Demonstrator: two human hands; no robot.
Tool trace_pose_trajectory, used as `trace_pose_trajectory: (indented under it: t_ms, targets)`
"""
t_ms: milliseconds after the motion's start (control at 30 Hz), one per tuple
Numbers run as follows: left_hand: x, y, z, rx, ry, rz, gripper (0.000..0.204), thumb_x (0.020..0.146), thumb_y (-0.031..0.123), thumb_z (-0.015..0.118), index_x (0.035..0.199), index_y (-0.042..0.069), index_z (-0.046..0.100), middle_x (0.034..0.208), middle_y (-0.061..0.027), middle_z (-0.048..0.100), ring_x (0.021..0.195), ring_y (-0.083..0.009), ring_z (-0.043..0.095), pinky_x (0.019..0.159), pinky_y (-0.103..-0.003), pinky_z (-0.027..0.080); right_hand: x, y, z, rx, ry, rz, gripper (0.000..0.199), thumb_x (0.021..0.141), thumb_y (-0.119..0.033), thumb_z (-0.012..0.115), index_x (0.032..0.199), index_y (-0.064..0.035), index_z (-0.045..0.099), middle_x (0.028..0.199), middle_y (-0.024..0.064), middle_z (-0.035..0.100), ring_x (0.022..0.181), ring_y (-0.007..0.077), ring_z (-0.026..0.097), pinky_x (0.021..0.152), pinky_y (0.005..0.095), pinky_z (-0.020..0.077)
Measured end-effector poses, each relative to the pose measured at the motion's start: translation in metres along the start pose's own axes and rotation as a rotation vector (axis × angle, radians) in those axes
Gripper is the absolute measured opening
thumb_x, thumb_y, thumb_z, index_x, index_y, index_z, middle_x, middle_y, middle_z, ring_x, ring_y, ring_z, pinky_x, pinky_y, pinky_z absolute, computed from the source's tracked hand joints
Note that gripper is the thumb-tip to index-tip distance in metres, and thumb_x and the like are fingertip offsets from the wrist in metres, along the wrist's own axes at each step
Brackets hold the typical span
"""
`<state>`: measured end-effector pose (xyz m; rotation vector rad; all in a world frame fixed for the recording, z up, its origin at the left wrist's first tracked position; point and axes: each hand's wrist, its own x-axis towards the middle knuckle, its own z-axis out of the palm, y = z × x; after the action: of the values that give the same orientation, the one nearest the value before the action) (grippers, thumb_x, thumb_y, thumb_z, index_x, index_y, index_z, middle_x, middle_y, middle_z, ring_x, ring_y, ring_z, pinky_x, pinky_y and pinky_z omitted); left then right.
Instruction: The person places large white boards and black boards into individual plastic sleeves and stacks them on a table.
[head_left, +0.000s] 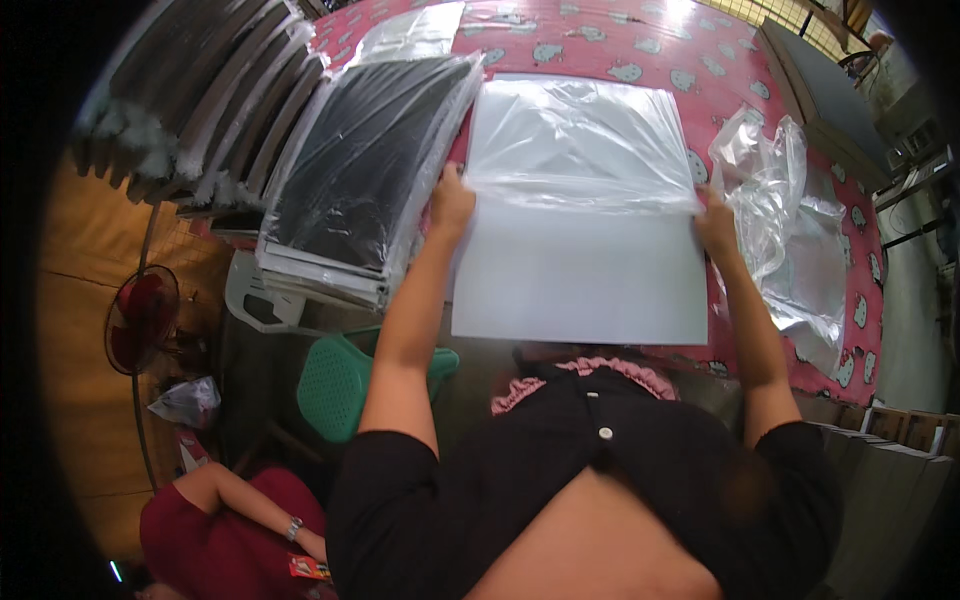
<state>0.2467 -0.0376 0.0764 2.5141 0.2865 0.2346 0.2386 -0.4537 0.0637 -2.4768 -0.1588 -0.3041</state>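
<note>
In front of me a white rectangular board (pixel 580 280) lies on the table, its near edge at the table's front. A clear plastic bag (pixel 575 130) covers its far half, and the bag's mouth runs across the middle in wrinkles. My left hand (pixel 452 203) is closed on the bag's edge at the board's left side. On the right side my right hand (pixel 714 222) pinches the other end of the same edge. The fingertips of both hands are partly hidden. The near half of the board is bare.
Left of the board is a stack of dark panels in clear plastic (pixel 345 165); more wrapped panels (pixel 200 90) stand further left. Loose clear bags (pixel 775 220) lie at right on the pink patterned tablecloth (pixel 640 45). A green stool (pixel 335 385) and a person in red (pixel 240 530) are lower left.
</note>
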Motion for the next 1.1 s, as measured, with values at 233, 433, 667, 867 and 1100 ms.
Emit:
trace_pose_trajectory:
  t_ms: [233,433,667,867,1100]
  targets:
    - [-0.188,-0.018,-0.046,-0.187,-0.104,-0.21,0.044,0.08,0.002,0.039,0.124,0.005,0.036,0.101,-0.0258,0.054,0.094,-0.0337,0.055,0.08,-0.037,0.041,-0.173,-0.027,-0.032,-0.008,-0.027,0.021,0.067,0.055,0.014,0.043,0.119,-0.0063,0.045,0.103,0.0208,0.055,0.087,0.0313,0.057,0.071,0.0348,0.0454]
    - [-0.225,-0.013,-0.036,-0.69,0.365,-0.155,0.028,0.084,-0.001,0.038,0.108,-0.001,0.053,0.1,-0.0164,0.059,0.092,-0.0163,0.053,0.082,-0.026,0.039,-0.219,-0.06,-0.046,0.164,-0.179,0.053,0.051,0.066,0.005,0.054,0.115,-0.0066,0.05,0.086,0.0172,0.056,0.072,0.0286,0.055,0.062,0.0324,0.0422]
    - [-0.164,0.048,-0.069,-0.72,0.651,0.38,0.021,0.074,-0.01,0.036,0.073,0.003,0.052,0.104,-0.0157,0.055,0.103,-0.0251,0.047,0.092,-0.035,0.032,-0.216,-0.087,-0.009,0.282,-0.218,0.051,0.024,0.066,-0.001,0.062,0.089,-0.0017,0.058,0.075,0.0118,0.055,0.068,0.0256,0.054,0.06,0.032,0.0427]
    - [-0.121,-0.018,-0.17,-0.542,1.162,0.058,0.018,0.074,-0.004,0.04,0.06,0.004,0.048,0.104,-0.0111,0.047,0.101,-0.0229,0.046,0.088,-0.035,0.035,-0.153,-0.157,0.044,0.44,-0.04,-0.319,0.022,0.066,0.002,0.061,0.087,-0.0022,0.059,0.072,0.0119,0.056,0.06,0.0241,0.055,0.053,0.0301,0.0442]
    - [-0.065,-0.171,-0.263,-0.094,1.34,-0.309,0.032,0.072,0.002,0.049,0.103,0.002,0.042,0.123,-0.0255,0.021,0.118,-0.0376,0.022,0.095,-0.048,0.023,-0.056,-0.28,0.152,0.558,-0.034,-0.7,0.015,0.072,-0.011,0.061,0.085,-0.0057,0.06,0.067,0.0119,0.053,0.057,0.0288,0.054,0.051,0.0369,0.0442]
